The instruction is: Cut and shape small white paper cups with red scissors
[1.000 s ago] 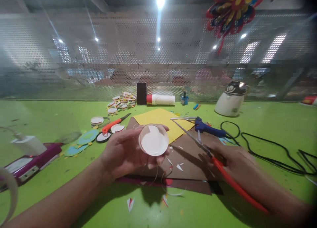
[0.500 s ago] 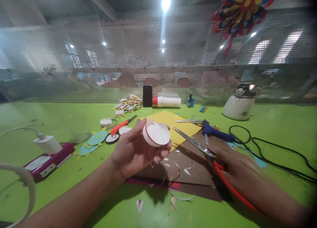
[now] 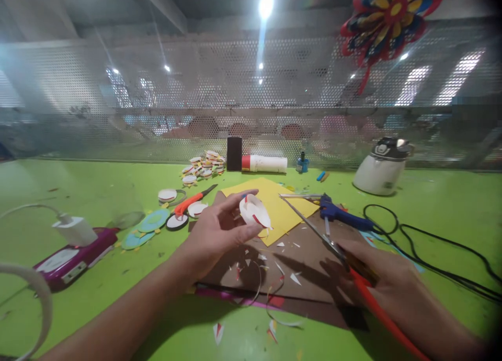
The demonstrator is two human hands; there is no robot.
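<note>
Between the thumb and fingers of my left hand (image 3: 219, 233) is a small round white paper piece (image 3: 254, 213) with red marks on its rim, tilted on edge. My right hand (image 3: 386, 288) grips a pair of scissors (image 3: 333, 248) with orange-red handles. Their blades point up and left toward the paper piece, apart from it. Beneath both hands lies a brown board (image 3: 251, 277) strewn with white and red paper scraps (image 3: 295, 279) and thin curled strips. A yellow sheet (image 3: 270, 194) covers the board's far part.
A blue glue gun (image 3: 345, 214) with a black cord lies at right, before a white kettle (image 3: 379, 167). At left are an orange-handled cutter (image 3: 192, 201), blue paper discs (image 3: 152, 221) and a purple power strip (image 3: 76, 256). White paper discs (image 3: 204, 165) are heaped behind.
My left hand has turned the white paper piece from lying nearly flat, rim showing, to standing tilted on edge. The scissors have swung slightly, with their blades now seen more edge-on.
</note>
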